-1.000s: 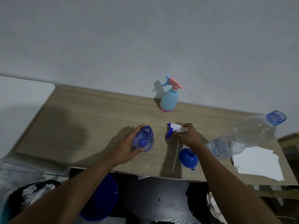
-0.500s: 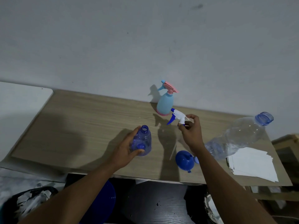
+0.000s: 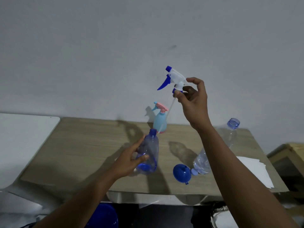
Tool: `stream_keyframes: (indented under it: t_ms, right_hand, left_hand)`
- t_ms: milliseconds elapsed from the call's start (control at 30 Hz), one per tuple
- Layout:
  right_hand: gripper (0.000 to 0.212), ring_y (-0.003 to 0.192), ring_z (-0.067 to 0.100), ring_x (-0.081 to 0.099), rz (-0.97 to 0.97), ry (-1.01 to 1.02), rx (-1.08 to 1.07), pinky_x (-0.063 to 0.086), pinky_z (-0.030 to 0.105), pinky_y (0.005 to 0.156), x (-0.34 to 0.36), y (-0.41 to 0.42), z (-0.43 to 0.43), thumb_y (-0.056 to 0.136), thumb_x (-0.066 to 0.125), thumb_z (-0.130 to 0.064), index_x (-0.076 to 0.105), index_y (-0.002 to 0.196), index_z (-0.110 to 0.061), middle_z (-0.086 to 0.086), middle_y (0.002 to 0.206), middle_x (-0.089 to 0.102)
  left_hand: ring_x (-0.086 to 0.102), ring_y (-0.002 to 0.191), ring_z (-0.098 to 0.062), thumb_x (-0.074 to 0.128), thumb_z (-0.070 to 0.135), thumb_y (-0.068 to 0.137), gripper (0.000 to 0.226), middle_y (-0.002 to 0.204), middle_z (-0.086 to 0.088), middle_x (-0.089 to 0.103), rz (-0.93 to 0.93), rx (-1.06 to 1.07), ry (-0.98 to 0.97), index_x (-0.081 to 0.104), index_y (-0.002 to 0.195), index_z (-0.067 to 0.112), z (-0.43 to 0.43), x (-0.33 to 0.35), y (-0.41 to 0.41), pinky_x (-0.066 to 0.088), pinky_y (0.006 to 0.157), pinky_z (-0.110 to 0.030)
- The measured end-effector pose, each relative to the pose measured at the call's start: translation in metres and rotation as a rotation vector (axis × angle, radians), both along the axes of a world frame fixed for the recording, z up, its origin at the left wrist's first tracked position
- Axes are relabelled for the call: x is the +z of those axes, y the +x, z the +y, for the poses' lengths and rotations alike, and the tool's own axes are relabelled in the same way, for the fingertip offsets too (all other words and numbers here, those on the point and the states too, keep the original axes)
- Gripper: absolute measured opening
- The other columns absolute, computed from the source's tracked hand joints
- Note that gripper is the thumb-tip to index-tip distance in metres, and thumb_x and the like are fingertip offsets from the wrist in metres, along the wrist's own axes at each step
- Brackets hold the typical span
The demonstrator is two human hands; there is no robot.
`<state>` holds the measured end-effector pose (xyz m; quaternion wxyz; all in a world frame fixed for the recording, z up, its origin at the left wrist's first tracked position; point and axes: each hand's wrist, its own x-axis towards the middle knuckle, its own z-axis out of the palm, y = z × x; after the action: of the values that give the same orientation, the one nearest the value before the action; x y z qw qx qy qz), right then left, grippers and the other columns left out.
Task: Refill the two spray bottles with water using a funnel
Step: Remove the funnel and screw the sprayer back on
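Note:
My left hand (image 3: 131, 159) grips a clear blue spray bottle (image 3: 150, 152) that stands upright on the wooden table (image 3: 92, 145), its neck uncapped. My right hand (image 3: 193, 99) is raised high above the table and pinches a white and blue trigger sprayer head (image 3: 174, 79); its thin dip tube (image 3: 166, 117) hangs down toward the bottle's neck. A second spray bottle (image 3: 160, 120), light blue with a pink trigger, stands at the back by the wall. A blue funnel (image 3: 181, 173) lies on its side near the front edge. A large clear water bottle (image 3: 204, 162) lies behind my right forearm.
White paper sheets (image 3: 256, 170) lie at the table's right end. A white surface (image 3: 21, 142) adjoins the table on the left. A blue round container (image 3: 105, 216) sits below the front edge. A wooden box (image 3: 289, 155) stands at the far right.
My right hand has lifted the sprayer head from table height to well above the bottle, drawing the dip tube up. My left hand stays on the clear blue bottle.

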<state>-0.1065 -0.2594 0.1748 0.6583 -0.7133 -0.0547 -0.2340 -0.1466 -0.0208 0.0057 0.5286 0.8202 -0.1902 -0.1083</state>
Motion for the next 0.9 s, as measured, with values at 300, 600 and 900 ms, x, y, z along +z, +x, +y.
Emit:
stream_keyframes:
  t_ms: [300, 600, 900]
  right_hand:
    - [0.041, 0.081, 0.018, 0.07, -0.113, -0.025, 0.024, 0.052, 0.026, 0.074, 0.065, -0.034, 0.002, 0.093, 0.066, -0.006, 0.043, 0.126, -0.01, 0.014, 0.1, 0.074]
    - [0.039, 0.085, 0.022, 0.072, 0.117, 0.002, 0.15, 0.053, 0.029, 0.07, 0.032, -0.068, 0.004, 0.092, 0.069, -0.006, 0.046, 0.121, -0.018, 0.021, 0.107, 0.071]
    - [0.054, 0.102, 0.025, 0.068, 0.144, -0.129, 0.244, 0.057, 0.032, 0.08, 0.025, -0.086, 0.002, 0.097, 0.063, -0.009, 0.047, 0.139, -0.039, 0.012, 0.112, 0.072]
  left_hand:
    - [0.058, 0.111, -0.006, 0.068, 0.023, 0.092, 0.071, 0.13, 0.029, 0.057, -0.039, -0.049, -0.07, 0.031, 0.147, 0.048, -0.008, 0.041, -0.026, 0.047, 0.09, -0.014]
    - [0.05, 0.13, -0.008, 0.062, 0.034, 0.094, 0.069, 0.146, 0.019, 0.045, 0.0, -0.135, -0.181, 0.024, 0.148, 0.055, -0.019, 0.081, -0.038, 0.053, 0.1, -0.034]
    - [0.061, 0.122, -0.015, 0.053, 0.036, 0.097, 0.061, 0.143, 0.018, 0.049, 0.179, -0.167, -0.298, 0.024, 0.147, 0.056, -0.031, 0.112, -0.047, 0.061, 0.073, -0.038]
